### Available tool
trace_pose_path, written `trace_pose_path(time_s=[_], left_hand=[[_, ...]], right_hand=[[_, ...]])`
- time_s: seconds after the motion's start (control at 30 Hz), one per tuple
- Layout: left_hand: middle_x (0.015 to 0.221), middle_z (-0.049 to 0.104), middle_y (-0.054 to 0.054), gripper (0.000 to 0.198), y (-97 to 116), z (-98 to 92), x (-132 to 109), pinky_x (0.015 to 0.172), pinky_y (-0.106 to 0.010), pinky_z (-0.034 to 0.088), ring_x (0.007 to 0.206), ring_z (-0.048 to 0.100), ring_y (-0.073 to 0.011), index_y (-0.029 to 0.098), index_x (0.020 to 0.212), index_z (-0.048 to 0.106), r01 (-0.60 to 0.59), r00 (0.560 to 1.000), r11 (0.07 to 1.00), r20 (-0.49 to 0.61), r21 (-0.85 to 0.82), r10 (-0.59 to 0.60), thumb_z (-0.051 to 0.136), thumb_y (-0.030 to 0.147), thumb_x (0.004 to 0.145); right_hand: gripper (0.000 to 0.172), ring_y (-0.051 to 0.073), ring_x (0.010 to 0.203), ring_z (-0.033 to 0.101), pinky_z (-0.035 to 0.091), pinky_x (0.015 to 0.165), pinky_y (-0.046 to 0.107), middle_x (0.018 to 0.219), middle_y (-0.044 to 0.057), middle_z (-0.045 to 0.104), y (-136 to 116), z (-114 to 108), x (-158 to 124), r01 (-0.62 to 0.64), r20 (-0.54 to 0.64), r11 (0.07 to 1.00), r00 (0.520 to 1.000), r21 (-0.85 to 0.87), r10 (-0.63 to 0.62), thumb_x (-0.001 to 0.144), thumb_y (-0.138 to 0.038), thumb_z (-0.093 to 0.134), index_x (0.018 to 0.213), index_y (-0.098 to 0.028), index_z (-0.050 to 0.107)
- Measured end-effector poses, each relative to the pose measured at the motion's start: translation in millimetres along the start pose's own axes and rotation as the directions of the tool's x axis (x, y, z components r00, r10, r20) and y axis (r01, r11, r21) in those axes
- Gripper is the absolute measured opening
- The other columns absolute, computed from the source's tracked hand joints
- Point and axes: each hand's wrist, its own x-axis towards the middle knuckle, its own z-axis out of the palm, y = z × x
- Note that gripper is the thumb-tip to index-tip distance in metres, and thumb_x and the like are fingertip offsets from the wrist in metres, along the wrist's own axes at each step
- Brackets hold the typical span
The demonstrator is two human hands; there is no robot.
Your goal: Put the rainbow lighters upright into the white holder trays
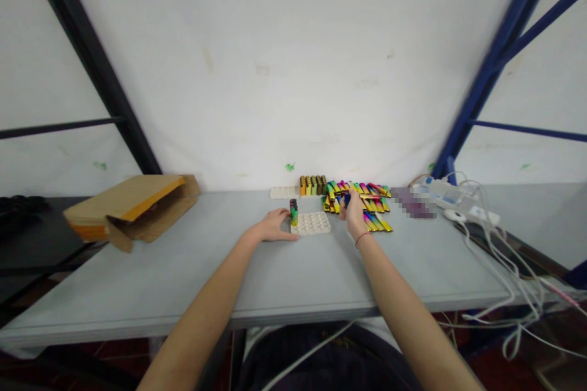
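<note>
My left hand is at the left end of a white tray with rows of holes, thumb along the near edge and fingers behind, steadying it. A few dark-topped, green-yellow lighters stand upright in the tray's left end, beside my fingers. My right hand is closed around a lighter with a dark blue end, just right of the tray. Around and behind this hand lie several shiny multicoloured lighters in rows; the hand hides some of them.
Behind the tray, upright lighters stand packed together beside a second white tray. An open cardboard box lies at left. A blurred purple item, a power strip and tangled white cables occupy the right side.
</note>
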Motion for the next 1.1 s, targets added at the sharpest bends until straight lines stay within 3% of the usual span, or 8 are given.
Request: trace_pose_path(time_s=[0.1, 0.23, 0.33, 0.5, 0.63, 0.77, 1.0, 1.1], left_hand=[[0.148, 0.04, -0.015, 0.09, 1.4, 1.5, 0.4, 0.114, -0.035, 0.029, 0.135, 0.038, -0.0321, 0.014, 0.136, 0.045, 0.012, 1.0, 1.0, -0.012, 0.018, -0.011, 0.063, 0.069, 0.067], [0.147, 0.041, -0.016, 0.088, 3.8, 2.2, -0.1, 0.113, -0.037, 0.028, 0.134, 0.039, -0.0325, 0.015, 0.136, 0.045, 0.012, 0.999, 0.999, -0.033, 0.035, -0.011, 0.064, 0.068, 0.068], [0.147, 0.041, -0.014, 0.087, 5.3, 1.9, -0.8, 0.113, -0.038, 0.028, 0.134, 0.039, -0.0327, 0.017, 0.136, 0.045, 0.011, 0.999, 0.999, -0.032, 0.043, -0.009, 0.063, 0.07, 0.069], [0.147, 0.041, -0.015, 0.089, 4.7, 3.1, -0.3, 0.112, -0.04, 0.03, 0.134, 0.04, -0.0337, 0.018, 0.139, 0.042, 0.027, 0.999, 0.998, -0.02, 0.053, -0.026, 0.063, 0.07, 0.07], [0.145, 0.044, -0.013, 0.087, 0.4, 7.1, 2.0, 0.112, -0.04, 0.031, 0.133, 0.04, -0.034, 0.019, 0.138, 0.044, 0.0, 0.999, 0.998, -0.045, 0.059, 0.003, 0.063, 0.071, 0.07], [0.143, 0.046, -0.014, 0.083, -3.0, 10.2, 3.9, 0.111, -0.04, 0.033, 0.131, 0.044, -0.0335, 0.019, 0.135, 0.047, -0.027, 0.997, 0.997, -0.068, 0.072, 0.031, 0.064, 0.069, 0.071], [0.141, 0.047, -0.015, 0.082, -2.3, 9.6, 4.2, 0.109, -0.04, 0.034, 0.128, 0.046, -0.0342, 0.017, 0.132, 0.049, -0.036, 0.997, 0.997, -0.071, 0.074, 0.041, 0.064, 0.069, 0.071], [0.141, 0.047, -0.015, 0.082, -1.2, 8.7, 3.8, 0.108, -0.041, 0.035, 0.128, 0.046, -0.0346, 0.016, 0.132, 0.049, -0.029, 0.997, 0.996, -0.064, 0.082, 0.034, 0.063, 0.07, 0.071]], right_hand=[[0.047, 0.01, 0.04, 0.03, 0.024, 0.038, 0.023, 0.047, -0.005, 0.034, 0.6, 6.1, -7.8, 0.202, 0.184, 0.976, 0.965, -0.084, -0.184, 0.087, -0.065, 0.035, 0.065, -0.024, 0.039], [0.033, 0.012, 0.064, 0.052, 0.043, 0.057, 0.023, 0.071, -0.001, 0.053, 1.1, 16.8, -25.6, 0.54, 0.485, 0.834, 0.764, -0.118, -0.426, 0.085, -0.055, 0.051, 0.083, -0.022, 0.05], [0.029, 0.017, 0.085, 0.057, 0.048, 0.069, 0.027, 0.09, 0.006, 0.059, 4.0, 22.6, -34.1, 0.652, 0.586, 0.729, 0.681, -0.211, -0.439, 0.085, -0.047, 0.056, 0.089, -0.019, 0.06], [0.027, 0.017, 0.08, 0.06, 0.049, 0.074, 0.031, 0.092, 0.007, 0.067, 14.3, 26.7, -34.4, 0.687, 0.644, 0.68, 0.647, -0.258, -0.409, 0.084, -0.037, 0.059, 0.101, -0.017, 0.066], [0.027, 0.017, 0.075, 0.062, 0.051, 0.072, 0.03, 0.085, 0.005, 0.069, 23.4, 30.2, -33.8, 0.71, 0.631, 0.66, 0.634, -0.246, -0.447, 0.083, -0.035, 0.061, 0.103, -0.018, 0.066], [0.025, 0.016, 0.072, 0.063, 0.052, 0.07, 0.03, 0.087, 0.006, 0.07, 30.5, 34.3, -36.6, 0.765, 0.641, 0.592, 0.592, -0.255, -0.489, 0.085, -0.032, 0.061, 0.105, -0.019, 0.065], [0.023, 0.015, 0.072, 0.063, 0.05, 0.07, 0.028, 0.091, 0.005, 0.069, 33.7, 37.1, -41.7, 0.813, 0.655, 0.486, 0.561, -0.322, -0.505, 0.089, -0.029, 0.056, 0.111, -0.021, 0.061], [0.022, 0.015, 0.073, 0.063, 0.05, 0.07, 0.027, 0.092, 0.004, 0.068, 34.1, 37.3, -41.9, 0.808, 0.647, 0.489, 0.57, -0.329, -0.507, 0.09, -0.029, 0.056, 0.11, -0.021, 0.061]])
